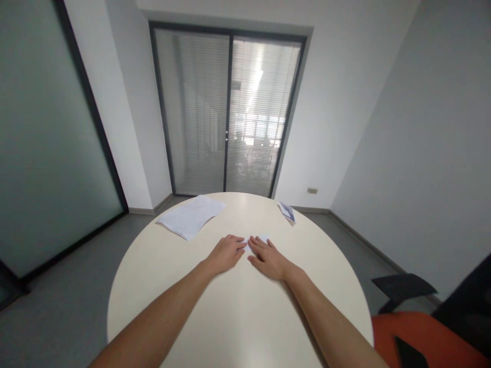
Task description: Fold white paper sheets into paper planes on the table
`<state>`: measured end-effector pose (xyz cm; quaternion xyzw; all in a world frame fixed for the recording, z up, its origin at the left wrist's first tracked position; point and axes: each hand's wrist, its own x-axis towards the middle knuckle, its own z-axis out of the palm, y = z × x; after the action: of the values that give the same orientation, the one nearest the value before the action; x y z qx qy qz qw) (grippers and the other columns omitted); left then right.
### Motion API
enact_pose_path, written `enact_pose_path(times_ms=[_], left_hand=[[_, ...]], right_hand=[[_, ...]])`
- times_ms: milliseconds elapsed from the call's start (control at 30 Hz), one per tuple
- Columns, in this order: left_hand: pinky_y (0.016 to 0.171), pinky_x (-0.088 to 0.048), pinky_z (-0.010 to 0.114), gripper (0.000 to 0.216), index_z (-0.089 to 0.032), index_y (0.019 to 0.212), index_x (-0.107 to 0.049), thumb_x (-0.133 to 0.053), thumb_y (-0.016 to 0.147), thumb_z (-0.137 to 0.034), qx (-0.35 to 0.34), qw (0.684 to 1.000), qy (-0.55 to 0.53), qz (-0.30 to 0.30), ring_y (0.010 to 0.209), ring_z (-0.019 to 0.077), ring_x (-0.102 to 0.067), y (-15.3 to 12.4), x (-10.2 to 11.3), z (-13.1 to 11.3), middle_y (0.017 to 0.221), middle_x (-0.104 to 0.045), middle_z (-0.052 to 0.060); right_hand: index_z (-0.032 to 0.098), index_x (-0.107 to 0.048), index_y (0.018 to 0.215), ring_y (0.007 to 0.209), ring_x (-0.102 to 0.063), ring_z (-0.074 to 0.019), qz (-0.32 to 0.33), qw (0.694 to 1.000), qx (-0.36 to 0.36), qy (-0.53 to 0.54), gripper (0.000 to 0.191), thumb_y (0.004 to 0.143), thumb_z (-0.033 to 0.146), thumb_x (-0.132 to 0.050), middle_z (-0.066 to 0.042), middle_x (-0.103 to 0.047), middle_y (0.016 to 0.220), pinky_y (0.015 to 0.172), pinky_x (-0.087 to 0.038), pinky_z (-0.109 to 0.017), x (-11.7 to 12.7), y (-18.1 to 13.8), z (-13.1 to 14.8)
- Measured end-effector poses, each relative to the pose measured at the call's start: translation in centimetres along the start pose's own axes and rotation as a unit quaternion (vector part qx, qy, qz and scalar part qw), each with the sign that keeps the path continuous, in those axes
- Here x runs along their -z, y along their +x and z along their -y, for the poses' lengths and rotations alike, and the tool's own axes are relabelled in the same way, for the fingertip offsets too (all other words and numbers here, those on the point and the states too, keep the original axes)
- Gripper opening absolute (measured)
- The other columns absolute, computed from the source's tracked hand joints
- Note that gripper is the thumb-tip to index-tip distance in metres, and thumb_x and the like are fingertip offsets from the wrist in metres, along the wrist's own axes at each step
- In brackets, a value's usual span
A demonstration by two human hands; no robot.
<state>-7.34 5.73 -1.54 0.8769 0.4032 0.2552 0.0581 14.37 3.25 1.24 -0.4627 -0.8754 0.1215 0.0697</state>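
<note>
A small piece of white paper (249, 246) lies on the round table, mostly covered by my two hands. My left hand (227, 253) is at its left end, with the thumb and fingers closed on the edge. Over the right part of the paper, my right hand (267, 258) lies flat with its fingers stretched out and the thumb apart. The fingertips of both hands are close together. How the paper is folded, if at all, cannot be made out under the fingers.
A large creased white sheet (192, 215) lies at the table's far left. A small folded paper with a purple-grey print (287, 211) sits near the far right edge. The round cream table (238, 312) fills the middle. An orange chair (418, 335) with black armrests stands at right.
</note>
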Motion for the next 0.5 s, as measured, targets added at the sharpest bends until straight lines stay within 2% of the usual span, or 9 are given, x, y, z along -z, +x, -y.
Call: enact_pose_path(times_ms=[100, 233, 367, 500], left_hand=[[0.106, -0.044, 0.040, 0.033, -0.020, 0.124, -0.069, -0.052, 0.097, -0.026, 0.008, 1.000, -0.002, -0.001, 0.121, 0.0247, -0.057, 0.0, -0.2, 0.1, 0.131, -0.066, 0.009], [0.106, -0.045, 0.039, 0.031, -0.018, 0.118, -0.072, -0.050, 0.097, -0.025, 0.009, 1.000, -0.016, 0.003, 0.121, 0.0246, -0.057, 0.0, -0.4, 0.5, 0.130, -0.066, 0.011], [0.108, -0.044, 0.040, 0.033, -0.021, 0.123, -0.070, -0.047, 0.099, -0.025, -0.016, 1.000, -0.016, 0.012, 0.125, 0.0236, -0.056, -0.3, -0.3, 0.9, 0.135, -0.063, 0.010], [0.114, -0.037, 0.044, 0.037, -0.022, 0.131, -0.065, -0.046, 0.100, -0.030, -0.069, 0.997, -0.005, 0.042, 0.134, 0.0253, -0.049, -0.6, 0.5, 0.6, 0.142, -0.057, 0.011]], right_hand=[[0.016, -0.024, 0.158, 0.153, -0.013, -0.0294, 0.008, 1.000, -0.010, 0.004, 0.073, 0.099, 0.059, -0.031, -0.012, -0.018, 0.164, 0.122, -0.008, -0.054, -0.3, 0.3, 0.5], [0.013, -0.023, 0.158, 0.153, -0.013, -0.0301, -0.015, 0.995, -0.094, -0.010, 0.081, 0.096, 0.065, -0.031, -0.015, -0.018, 0.164, 0.121, -0.006, -0.055, -0.3, 0.3, -0.3], [0.011, -0.025, 0.157, 0.152, -0.017, -0.0300, -0.030, 0.986, -0.163, -0.024, 0.075, 0.099, 0.059, -0.028, -0.015, -0.020, 0.164, 0.120, -0.011, -0.055, 0.0, 0.2, -1.4], [0.010, -0.031, 0.155, 0.151, -0.018, -0.0328, -0.051, 0.982, -0.179, -0.037, 0.071, 0.099, 0.055, -0.031, -0.016, -0.025, 0.162, 0.120, -0.015, -0.054, -0.2, 0.2, -2.0]])
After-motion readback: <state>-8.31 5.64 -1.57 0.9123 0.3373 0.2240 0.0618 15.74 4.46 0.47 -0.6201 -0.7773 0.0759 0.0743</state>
